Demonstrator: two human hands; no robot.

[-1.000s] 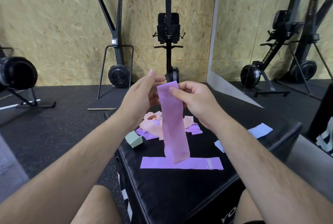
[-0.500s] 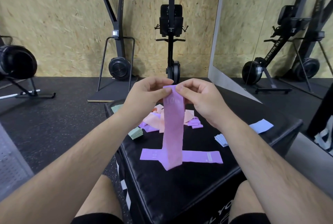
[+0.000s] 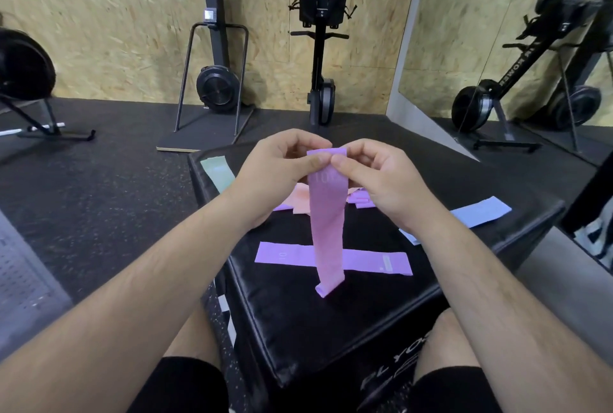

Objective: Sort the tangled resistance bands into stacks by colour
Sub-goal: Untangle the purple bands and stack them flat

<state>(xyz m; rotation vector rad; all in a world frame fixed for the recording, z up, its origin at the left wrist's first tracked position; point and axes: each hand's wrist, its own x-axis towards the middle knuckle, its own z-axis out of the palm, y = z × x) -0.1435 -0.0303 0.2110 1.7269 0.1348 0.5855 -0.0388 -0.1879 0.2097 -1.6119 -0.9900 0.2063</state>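
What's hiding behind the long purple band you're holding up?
A flat purple band lies on the black box; its middle is covered. Peach bands peek out higher up, mostly hidden by the held band.

Black plyo box (image 3: 298, 329), upright rower (image 3: 321, 57), mirror (image 3: 471, 14)

Black shorts (image 3: 179, 386), bare forearms (image 3: 139, 280)
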